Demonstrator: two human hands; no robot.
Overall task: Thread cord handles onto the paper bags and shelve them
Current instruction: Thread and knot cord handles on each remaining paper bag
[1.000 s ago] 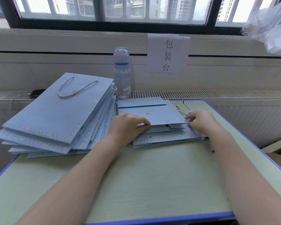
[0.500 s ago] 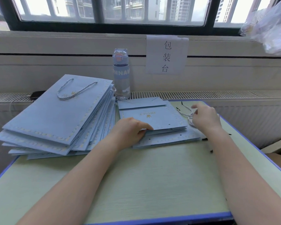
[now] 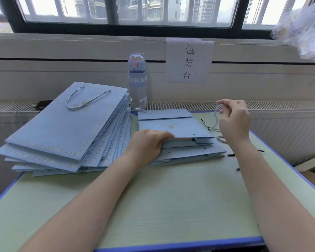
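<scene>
While the left hand [image 3: 149, 142] is gripping the near edge of the top flat bag [image 3: 171, 127], its fingers are curling under the paper, so their tips are lying out of sight. That bag is resting on a short stack of folded bags [image 3: 185, 153] at the middle of the counter [image 3: 153, 206], and the hand is covering the stack's near left corner.

The right hand [image 3: 234, 120] is hovering above the stack's right side, its fingers [image 3: 225, 102] pinching a pale cord [image 3: 217, 113] narrowly between thumb and forefinger. The cord is hanging down toward the counter, and the palm is hiding part of its run. A second cord loop [image 3: 220, 139] is peeking out just beside the right wrist, mostly covered by it. Small black scraps [image 3: 231, 155] are lying near the stack's right edge, too small to identify.

To the left, a fanned pile of finished bags [image 3: 62, 128] is overhanging the counter's edge, with a twisted handle [image 3: 87, 100] lying on the top one; the gold print beneath it is too faint to read. A dark object [image 3: 44, 104] is showing behind that pile, mostly hidden. A water bottle [image 3: 137, 82] is standing between the two piles at the back. A paper sign [image 3: 188, 60] is hanging on the wall, and a crumpled plastic bag [image 3: 305, 28] is being cut off by the upper right corner.
</scene>
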